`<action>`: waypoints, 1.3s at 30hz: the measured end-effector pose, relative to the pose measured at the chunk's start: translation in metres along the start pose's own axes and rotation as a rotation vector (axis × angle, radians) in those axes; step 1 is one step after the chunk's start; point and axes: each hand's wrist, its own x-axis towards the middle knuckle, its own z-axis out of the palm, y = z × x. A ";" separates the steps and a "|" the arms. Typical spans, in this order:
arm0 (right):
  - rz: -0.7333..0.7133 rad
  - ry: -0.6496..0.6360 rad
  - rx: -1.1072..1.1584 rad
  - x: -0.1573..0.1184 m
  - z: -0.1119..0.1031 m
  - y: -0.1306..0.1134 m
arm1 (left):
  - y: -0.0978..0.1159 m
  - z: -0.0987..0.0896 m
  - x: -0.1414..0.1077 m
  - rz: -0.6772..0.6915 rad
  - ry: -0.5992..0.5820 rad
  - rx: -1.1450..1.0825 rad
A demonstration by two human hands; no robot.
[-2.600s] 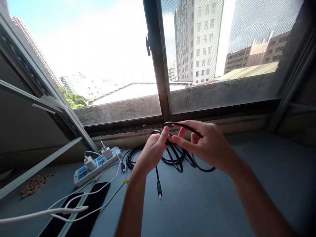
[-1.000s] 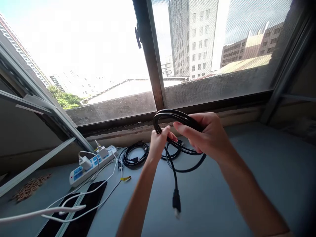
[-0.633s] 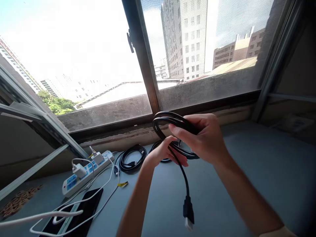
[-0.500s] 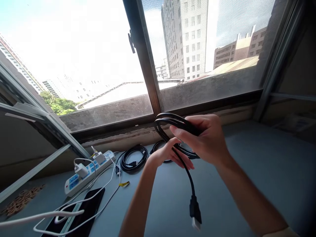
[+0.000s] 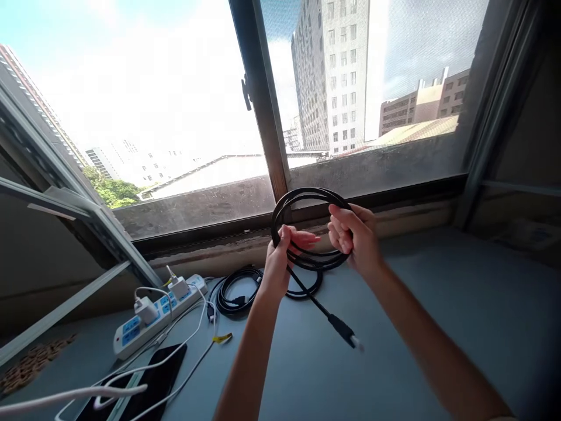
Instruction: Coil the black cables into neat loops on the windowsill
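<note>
A round coil of glossy black cable point(image 5: 277, 218), more squashed moments ago, now spreads open above the blue-grey desk point(image 5: 394, 356), toward its far edge, the left hand point(image 5: 277, 266) pinching it, the right hand point(image 5: 358, 238) curled round it; its loose black plug point(image 5: 340, 329) suggests winding is unfinished.

Coiled black cable point(image 5: 293, 197); plug point(image 5: 342, 329) dangling.

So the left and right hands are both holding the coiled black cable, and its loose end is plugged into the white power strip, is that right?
Not quite: the loose end isn't plugged into the white power strip; the head view shows it sticking out free. The left hand and right hand are both holding the coiled black cable.
</note>
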 end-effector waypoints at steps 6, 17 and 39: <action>0.151 -0.134 -0.140 0.000 -0.003 0.004 | 0.017 -0.006 -0.004 0.261 0.242 0.178; -0.091 -0.276 -0.415 -0.010 0.009 -0.016 | 0.035 -0.005 -0.015 0.277 0.292 0.428; -0.088 -0.146 -0.613 -0.003 -0.001 -0.019 | 0.046 0.006 -0.025 0.141 0.028 0.529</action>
